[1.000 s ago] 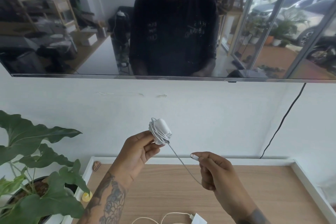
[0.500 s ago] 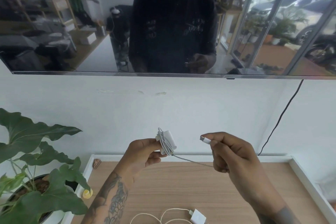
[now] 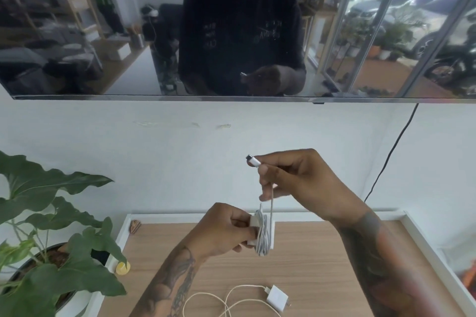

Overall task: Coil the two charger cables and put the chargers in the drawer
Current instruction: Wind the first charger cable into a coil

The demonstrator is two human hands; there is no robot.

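My left hand (image 3: 226, 230) grips a white charger block (image 3: 265, 235) above the wooden cabinet top (image 3: 309, 265); its white cable is wound around the block in several turns. My right hand (image 3: 296, 175) pinches the free end of that cable just behind the plug (image 3: 253, 161), held above the block, so a short length runs straight down to the coil. A second white charger (image 3: 277, 296) lies on the wood near the front edge, its cable (image 3: 231, 301) loose in wide loops to its left.
A large-leaved potted plant (image 3: 51, 226) stands at the left. A small yellow object (image 3: 123, 267) and a brown shell-like piece (image 3: 135, 226) sit by the white raised rim (image 3: 432, 247). A wall-mounted screen (image 3: 231, 33) hangs overhead, with a black cord (image 3: 386, 159) at the right.
My right hand has lifted the plug end up and over the charger. My left hand has lowered and turned the block, and the free cable length has shortened.
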